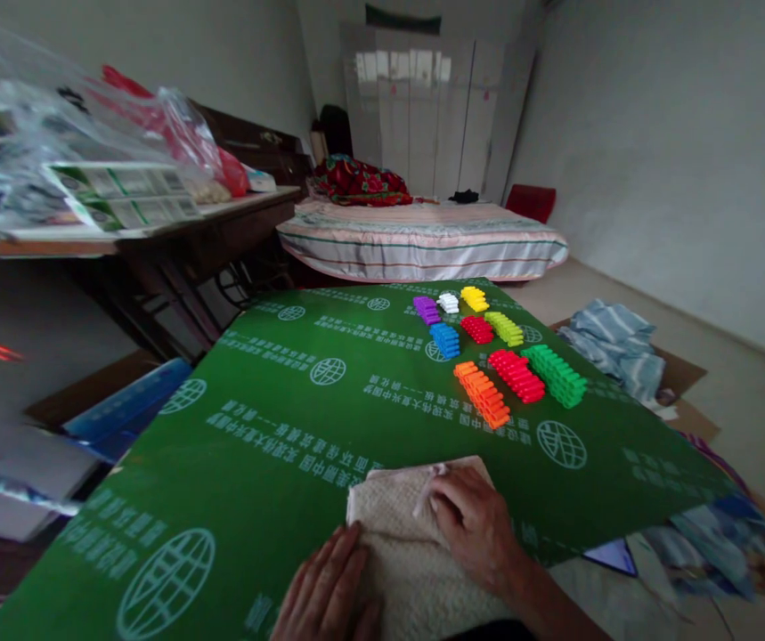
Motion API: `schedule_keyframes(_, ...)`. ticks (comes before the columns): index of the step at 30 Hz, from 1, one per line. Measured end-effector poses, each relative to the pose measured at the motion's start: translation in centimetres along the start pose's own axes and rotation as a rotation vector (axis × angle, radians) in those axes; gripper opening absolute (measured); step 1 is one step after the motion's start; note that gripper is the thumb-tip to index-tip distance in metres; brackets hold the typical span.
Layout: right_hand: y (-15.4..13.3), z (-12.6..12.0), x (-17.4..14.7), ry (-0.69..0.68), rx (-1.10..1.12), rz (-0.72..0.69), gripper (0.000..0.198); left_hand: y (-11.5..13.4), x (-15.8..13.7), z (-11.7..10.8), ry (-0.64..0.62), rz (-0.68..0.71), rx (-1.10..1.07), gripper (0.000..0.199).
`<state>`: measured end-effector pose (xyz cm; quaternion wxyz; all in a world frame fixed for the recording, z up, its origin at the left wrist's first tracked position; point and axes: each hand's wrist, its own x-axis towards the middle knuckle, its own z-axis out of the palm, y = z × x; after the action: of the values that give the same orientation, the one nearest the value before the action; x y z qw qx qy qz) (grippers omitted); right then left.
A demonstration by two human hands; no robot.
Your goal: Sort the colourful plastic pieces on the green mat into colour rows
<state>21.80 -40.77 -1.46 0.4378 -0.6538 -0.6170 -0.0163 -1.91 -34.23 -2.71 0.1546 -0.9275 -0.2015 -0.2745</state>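
Observation:
A folded beige towel lies at the near edge of the green board. My left hand rests flat on the towel's left edge, its fingers stretched out side by side. The fingers of my right hand are closed on a raised bit of the cloth near its far right corner. Beyond the towel stand groups of small plastic pieces sorted by colour, among them orange, red, green and blue. Neither hand touches these pieces.
Farther back are purple, white and yellow groups. A side table with plastic bags stands left. A striped bed lies beyond the board. Crumpled cloth and a phone-like screen are at the right.

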Motion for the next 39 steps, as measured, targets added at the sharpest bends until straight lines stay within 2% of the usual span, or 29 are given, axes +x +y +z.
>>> schedule_keyframes(4,-0.1,-0.3,0.2,-0.033,0.034,0.039,0.021,0.6,0.0,0.3,0.046,-0.06,-0.028,0.068)
schedule_keyframes(7,-0.1,-0.4,0.4,-0.059,0.048,0.058,0.022,0.7,0.2,0.2,0.015,-0.078,-0.069,0.067)
schedule_keyframes(13,0.3,-0.2,0.4,-0.022,0.051,0.052,0.021,0.8,1.0,-0.5,0.02,-0.05,-0.037,0.043)
schedule_keyframes(16,0.4,-0.3,0.4,-0.023,0.057,0.051,0.022,1.0,1.3,-0.6,0.033,-0.034,-0.032,0.037)
schedule_keyframes(33,0.4,-0.4,0.5,-0.073,0.044,0.088,0.019,1.3,1.3,-0.5,0.036,-0.045,-0.044,0.038)
schedule_keyframes(39,0.3,-0.2,0.4,-0.045,0.052,0.094,0.021,1.2,0.9,-0.1,0.065,-0.048,-0.019,0.037)
